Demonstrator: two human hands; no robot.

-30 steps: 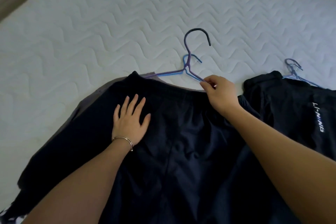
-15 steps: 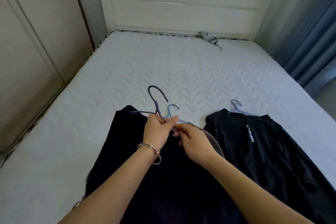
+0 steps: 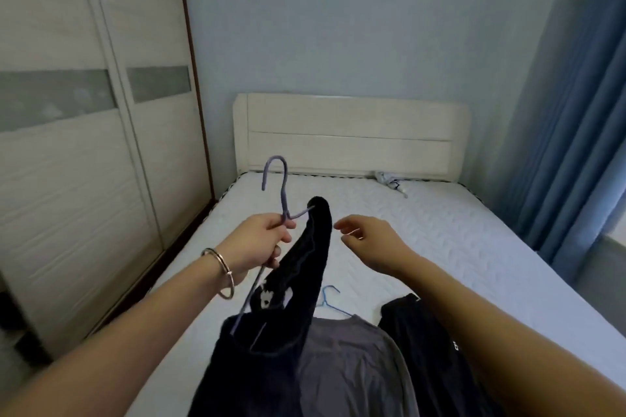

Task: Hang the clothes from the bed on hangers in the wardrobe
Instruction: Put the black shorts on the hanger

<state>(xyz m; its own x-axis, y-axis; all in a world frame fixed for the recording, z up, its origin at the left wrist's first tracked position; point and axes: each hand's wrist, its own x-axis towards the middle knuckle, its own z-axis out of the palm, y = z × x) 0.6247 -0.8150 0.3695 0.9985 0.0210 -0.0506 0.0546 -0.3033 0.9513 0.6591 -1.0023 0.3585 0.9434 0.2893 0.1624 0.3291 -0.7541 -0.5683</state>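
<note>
Nearest, at 6 o'clock, grey long-sleeved cotton top [image 3: 342,359] lies flat on the white quilted mattress of the bed [image 3: 474,247], now uncovered; half a second ago the dark garment lay over it. Thin light-blue wire hanger [image 3: 330,298] sticks out of its collar at 12 o'clock of the top, flat on the mattress, same spot as before. At 3 o'clock of the grey top, touching it, black sports garment with white lettering [image 3: 430,349], partly behind the right forearm, unmoved.

Left hand [image 3: 259,244], with thin metal bangle [image 3: 222,272] on the wrist, fingers clenched around the neck of the purple wire hanger [image 3: 283,189]. Hanger is now lifted off the bed, hook upright and pointing to 12 o'clock; earlier it lay flat on the mattress with both hands at its neck. Dark navy garment with small white print [image 3: 298,281] hangs from it, tilted, one shoulder up at 1 o'clock of the left hand, lower part blurred and trailing down to 6 o'clock over the bed edge. Whether its hem touches the bed, cannot tell.

Right hand [image 3: 369,240] has let go: fingers released, loosely curled, holding nothing, just beside the raised shoulder of the navy garment, at its 3 o'clock, apart from it.

Farther: small crumpled grey-white cloth [image 3: 389,179] at the bed head, at 1 o'clock, unchanged. Cream wooden headboard [image 3: 352,135] behind it. Beige sliding-door wardrobe [image 3: 84,162] at 9 o'clock, doors closed. Blue curtain [image 3: 576,129] at 3 o'clock.
</note>
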